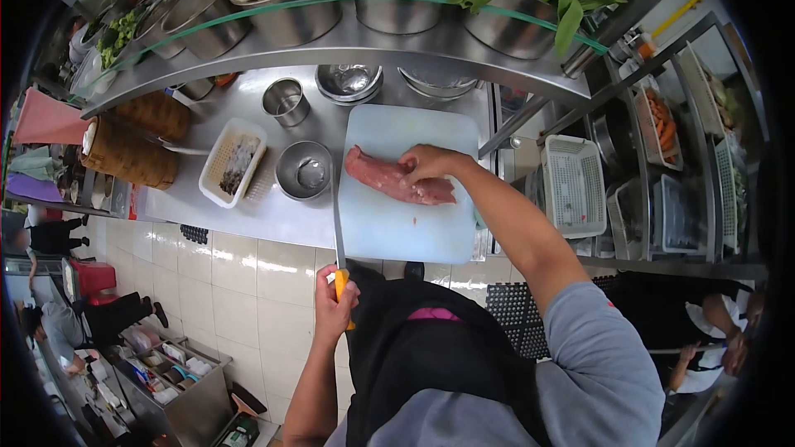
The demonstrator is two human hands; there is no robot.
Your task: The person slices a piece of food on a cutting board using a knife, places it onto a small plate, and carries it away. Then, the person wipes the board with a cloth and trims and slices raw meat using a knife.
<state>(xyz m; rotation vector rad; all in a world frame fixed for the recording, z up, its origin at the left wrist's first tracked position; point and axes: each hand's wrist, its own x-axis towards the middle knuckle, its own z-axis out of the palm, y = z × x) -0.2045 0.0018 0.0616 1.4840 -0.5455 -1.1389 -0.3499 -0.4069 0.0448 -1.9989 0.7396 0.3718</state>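
Observation:
My left hand [330, 308] is closed around the yellow handle of a long kitchen knife [339, 236], off the table's front edge. The blade points away from me along the left edge of the white cutting board [406, 236]. On the board lies a long piece of raw red meat [377, 176]. Fingers bent, my right hand [426, 163] grips the meat from above near its middle; some fingertips are hidden. A small scrap of meat [415, 220] sits on the board nearer to me.
Left of the board stand a metal bowl [304, 170], a metal pot [286, 102] and a white basket [233, 163] with dark contents. A steel shelf [373, 53] with vegetable pots spans above. Crates [573, 186] are at right; co-workers [83, 314] stand farther off.

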